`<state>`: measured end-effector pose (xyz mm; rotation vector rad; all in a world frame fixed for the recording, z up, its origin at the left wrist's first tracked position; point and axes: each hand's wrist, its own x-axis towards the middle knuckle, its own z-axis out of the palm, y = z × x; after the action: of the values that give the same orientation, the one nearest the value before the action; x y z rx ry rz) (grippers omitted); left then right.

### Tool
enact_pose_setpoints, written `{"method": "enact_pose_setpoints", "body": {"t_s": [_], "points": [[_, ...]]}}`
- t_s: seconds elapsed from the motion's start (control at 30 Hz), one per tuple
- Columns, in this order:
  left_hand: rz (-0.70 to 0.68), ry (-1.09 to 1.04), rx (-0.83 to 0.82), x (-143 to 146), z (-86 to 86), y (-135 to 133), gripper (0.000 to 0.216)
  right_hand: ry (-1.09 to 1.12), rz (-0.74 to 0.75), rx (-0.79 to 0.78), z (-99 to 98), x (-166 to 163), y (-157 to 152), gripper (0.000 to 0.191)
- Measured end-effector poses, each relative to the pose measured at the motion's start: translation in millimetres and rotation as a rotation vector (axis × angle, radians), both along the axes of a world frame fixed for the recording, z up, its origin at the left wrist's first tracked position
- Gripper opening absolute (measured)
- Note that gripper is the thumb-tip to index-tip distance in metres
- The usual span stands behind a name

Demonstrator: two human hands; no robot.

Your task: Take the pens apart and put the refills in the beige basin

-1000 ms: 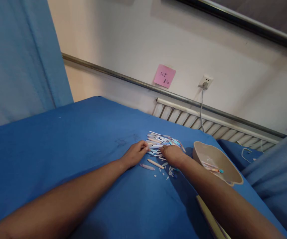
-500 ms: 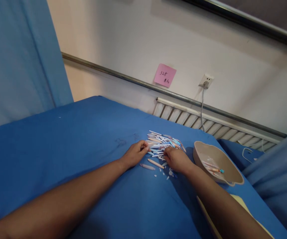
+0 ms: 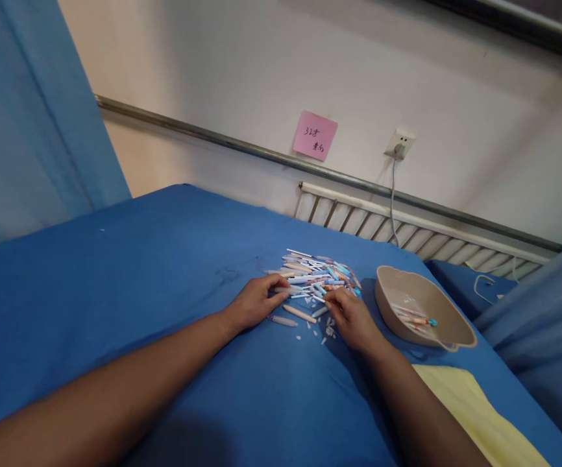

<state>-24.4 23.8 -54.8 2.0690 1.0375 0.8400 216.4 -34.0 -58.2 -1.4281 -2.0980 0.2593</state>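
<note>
A pile of pens, pen parts and thin white sticks (image 3: pixel 305 266) lies on the blue cloth in front of me. At its left edge my left hand (image 3: pixel 256 301) has a pale pen (image 3: pixel 288 290) between thumb and fingers. My right hand (image 3: pixel 354 318) is at the near right side of the pile, thumb and fingers pinched at the end of a thin white stick (image 3: pixel 318 299). Nearer to me lie a peach pen barrel (image 3: pixel 299 314), a clear pen barrel (image 3: pixel 282 321) and several small clear pieces (image 3: pixel 329 329).
A beige basin (image 3: pixel 456 318) with several pens (image 3: pixel 415 316) inside stands to the right. A yellow cloth (image 3: pixel 476 408) lies nearer, beside my right forearm. Behind the blue-covered table (image 3: pixel 188 246) are a radiator (image 3: pixel 354 217), a wall socket and a pink note.
Both hands have drawn slightly apart. My left hand has spread its thumb and fingers around a pen, and my right hand has shifted toward me. The view has tilted a little.
</note>
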Motion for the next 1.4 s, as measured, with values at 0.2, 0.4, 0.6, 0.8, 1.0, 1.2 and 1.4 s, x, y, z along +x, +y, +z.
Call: {"method": "enact_pose_setpoints", "body": {"t_s": [0.2, 0.4, 0.6, 0.8, 1.0, 1.2, 1.4], "points": [[-0.035, 0.031, 0.016, 2.6, 1.9, -2.0, 0.020, 0.094, 0.055, 0.055, 0.0, 3.1, 1.4, 0.017], [-0.041, 0.050, 0.010, 3.6, 3.9, -4.2, 0.019, 0.097, 0.080, 0.066, -1.2, 2.2, 2.3, 0.018], [-0.004, 0.044, 0.006, 3.8, 2.5, -3.9, 0.022, 0.093, 0.058, 0.076, 3.4, 1.9, -1.8, 0.018], [-0.007, 0.047, 0.007, 4.1, 3.6, -5.0, 0.023, 0.086, 0.073, 0.072, 2.9, 0.2, -2.5, 0.018], [-0.083, 0.059, 0.001, 5.2, 6.8, -6.9, 0.020, 0.108, 0.097, 0.053, 1.5, -3.3, -2.1, 0.017], [-0.160, 0.057, 0.004, 9.8, 11.6, -17.0, 0.019, 0.242, 0.038, -0.008, 0.4, -19.8, -7.5, 0.015], [-0.194, 0.068, 0.024, 14.7, 16.3, -28.5, 0.016, 0.366, -0.036, 0.004, -2.6, -40.8, -13.6, 0.020]]}}
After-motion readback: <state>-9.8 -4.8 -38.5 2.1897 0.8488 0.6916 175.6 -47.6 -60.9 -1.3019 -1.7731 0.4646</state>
